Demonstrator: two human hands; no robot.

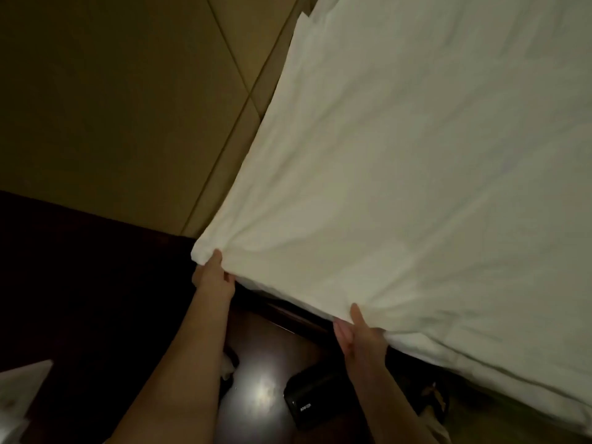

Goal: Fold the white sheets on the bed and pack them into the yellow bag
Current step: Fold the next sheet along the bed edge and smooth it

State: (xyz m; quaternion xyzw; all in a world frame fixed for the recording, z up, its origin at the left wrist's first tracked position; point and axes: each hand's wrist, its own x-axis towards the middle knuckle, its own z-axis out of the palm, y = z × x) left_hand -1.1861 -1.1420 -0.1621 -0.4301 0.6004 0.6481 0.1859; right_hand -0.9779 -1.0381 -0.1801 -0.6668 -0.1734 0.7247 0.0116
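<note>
Gripping white sheet (416, 174) on bed by near edge | left hand (214, 277) pinches corner, right hand (358, 334) pinches hem | advise even tension, corners matched | yellow bag unseen

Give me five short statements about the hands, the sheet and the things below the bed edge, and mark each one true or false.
1. The left hand grips the corner of the white sheet. True.
2. The right hand hangs free, touching nothing. False: its grip is on the sheet's near edge.
3. A yellow bag lies on the sheet. False: no bag shows in this view.
4. A black device with white lettering sits below the bed edge. True.
5. The sheet is already folded into a small square. False: it lies spread wide.
</note>
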